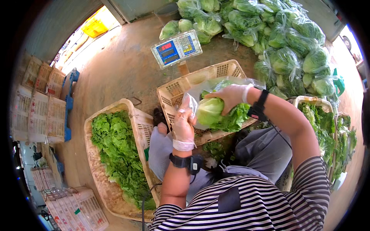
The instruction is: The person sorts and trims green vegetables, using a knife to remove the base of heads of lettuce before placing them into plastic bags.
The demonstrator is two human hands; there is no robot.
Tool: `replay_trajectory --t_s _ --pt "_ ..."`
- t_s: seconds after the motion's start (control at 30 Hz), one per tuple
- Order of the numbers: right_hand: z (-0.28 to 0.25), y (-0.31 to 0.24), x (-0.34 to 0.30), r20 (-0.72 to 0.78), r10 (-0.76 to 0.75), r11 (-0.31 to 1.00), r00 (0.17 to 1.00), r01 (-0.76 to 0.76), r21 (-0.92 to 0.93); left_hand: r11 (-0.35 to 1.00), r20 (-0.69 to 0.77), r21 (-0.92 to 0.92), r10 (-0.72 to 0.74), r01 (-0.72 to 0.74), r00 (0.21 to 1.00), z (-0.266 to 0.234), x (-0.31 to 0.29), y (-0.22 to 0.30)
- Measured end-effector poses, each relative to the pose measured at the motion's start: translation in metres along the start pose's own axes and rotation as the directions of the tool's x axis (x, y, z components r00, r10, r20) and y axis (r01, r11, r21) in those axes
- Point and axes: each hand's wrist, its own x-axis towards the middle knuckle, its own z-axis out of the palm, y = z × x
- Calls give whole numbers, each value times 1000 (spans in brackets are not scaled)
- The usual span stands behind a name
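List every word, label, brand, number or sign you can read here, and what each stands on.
Scale display: lit red digits; I don't transcribe readouts.
Scale keypad: labels too small to read.
Left wrist device: pale mark, too small to read.
Lower-left crates: reddish marks, too blurred to read.
Held bag: no print that I can make out.

Glossy clear plastic bag (197, 91), crate (173, 91) (matt plastic)

red digits (166, 46) lit up on the scale's (177, 49) blue panel (172, 53), dimmer rows under them, tiny markings on its keypad (187, 44), reddish marks on stacked crates (37, 115), honestly too blurry to read
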Motion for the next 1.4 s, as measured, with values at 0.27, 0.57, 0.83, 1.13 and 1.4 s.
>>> replay_trajectory --t_s 0.27,0.57,0.83,1.13,1.4 --pt "39 -5 136 -43 45 898 998 -59 -436 994 8 -58 -87 88 996 8 -19 9" --pt "65 35 153 -172 316 947 933 -322 -3 998 -141 -16 53 -55 989 -4 -16 21" --pt "41 1 -6 -261 226 957 939 -163 240 920 -359 364 282 -145 890 -42 -12 15" --pt "98 13 -3 -750 628 736 208 -472 486 506 -72 824 541 -256 838 -25 -17 -10" --pt "106 128 -7 -51 685 -261 727 310 914 729 -37 673 199 -122 979 -30 6 3"
